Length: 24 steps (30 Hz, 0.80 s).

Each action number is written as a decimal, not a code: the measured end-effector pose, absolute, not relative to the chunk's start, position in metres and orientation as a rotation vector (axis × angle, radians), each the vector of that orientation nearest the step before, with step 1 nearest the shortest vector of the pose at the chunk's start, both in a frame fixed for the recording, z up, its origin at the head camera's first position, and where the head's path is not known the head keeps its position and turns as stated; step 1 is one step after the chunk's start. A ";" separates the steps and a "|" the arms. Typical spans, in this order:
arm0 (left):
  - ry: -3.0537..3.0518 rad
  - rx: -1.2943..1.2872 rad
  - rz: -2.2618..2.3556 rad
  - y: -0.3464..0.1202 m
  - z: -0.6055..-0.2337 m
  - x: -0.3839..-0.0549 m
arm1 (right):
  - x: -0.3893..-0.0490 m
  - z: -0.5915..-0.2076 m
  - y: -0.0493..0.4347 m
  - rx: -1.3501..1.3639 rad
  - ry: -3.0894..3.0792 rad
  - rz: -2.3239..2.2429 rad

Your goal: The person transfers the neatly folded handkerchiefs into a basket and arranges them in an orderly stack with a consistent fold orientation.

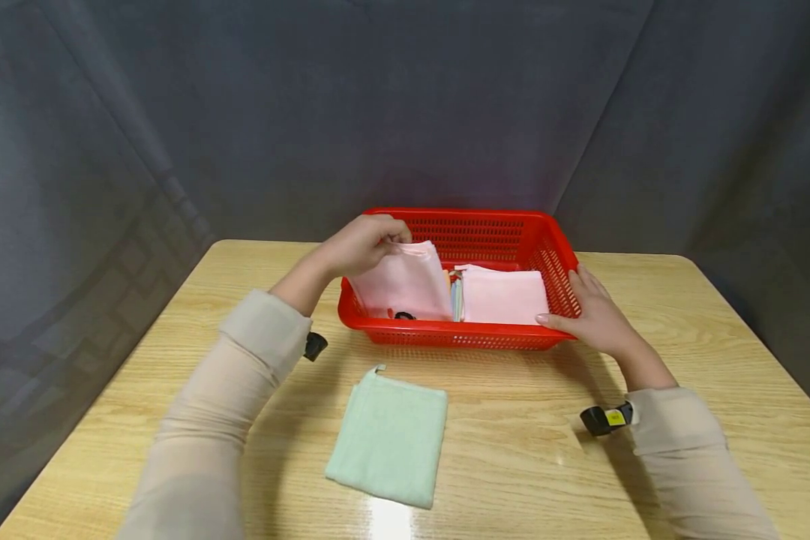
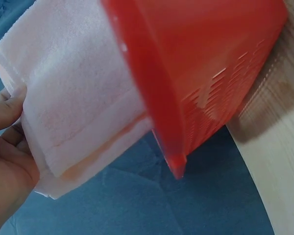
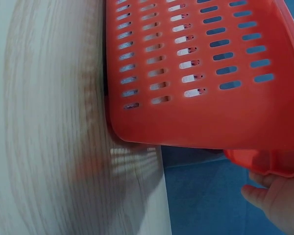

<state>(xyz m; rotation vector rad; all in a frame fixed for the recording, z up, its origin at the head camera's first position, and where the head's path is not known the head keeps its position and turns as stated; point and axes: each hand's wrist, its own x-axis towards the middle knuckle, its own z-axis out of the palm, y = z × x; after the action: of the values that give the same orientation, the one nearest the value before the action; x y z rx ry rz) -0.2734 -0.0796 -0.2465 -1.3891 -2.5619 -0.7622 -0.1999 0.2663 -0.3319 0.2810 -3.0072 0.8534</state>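
Observation:
My left hand [image 1: 367, 244] pinches the top edge of a folded pink towel [image 1: 405, 281], which stands tilted in the left part of the red plastic basket [image 1: 475, 217]. In the left wrist view the thumb lies on the near face of the towel [image 2: 78, 88], beside the basket's rim [image 2: 147, 83]. At the front right corner my right hand [image 1: 597, 315] holds the basket's rim, thumb over the front edge. A second folded pink towel [image 1: 504, 296] lies in the basket's right part. On the table in front, a folded light green towel [image 1: 391, 435] lies flat with a small loop at its corner.
Between the pink towels show narrow coloured cloth edges [image 1: 456, 296]. A small black curved thing [image 1: 405, 316] sits near the basket's front wall. The basket stands on a wooden table [image 1: 513, 465], with dark grey curtains [image 1: 445, 105] behind and at both sides.

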 end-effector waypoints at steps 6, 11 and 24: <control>-2.581 -1.402 -0.741 -0.076 -0.250 -0.275 | -0.200 -0.333 0.267 0.267 -3.008 0.849; -2.598 -1.412 -0.686 -0.074 -0.255 -0.276 | -0.201 -0.334 0.267 0.263 -3.009 0.848; -2.601 -1.476 -0.645 -0.067 -0.264 -0.277 | -0.201 -0.333 0.266 0.261 -3.003 0.868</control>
<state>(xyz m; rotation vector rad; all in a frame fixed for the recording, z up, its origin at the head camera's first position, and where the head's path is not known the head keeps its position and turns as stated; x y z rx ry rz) -0.2765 -0.0672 -0.2641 -1.4756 -2.6009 -0.6447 -0.2007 0.2656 -0.3327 0.2611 -3.0029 0.8681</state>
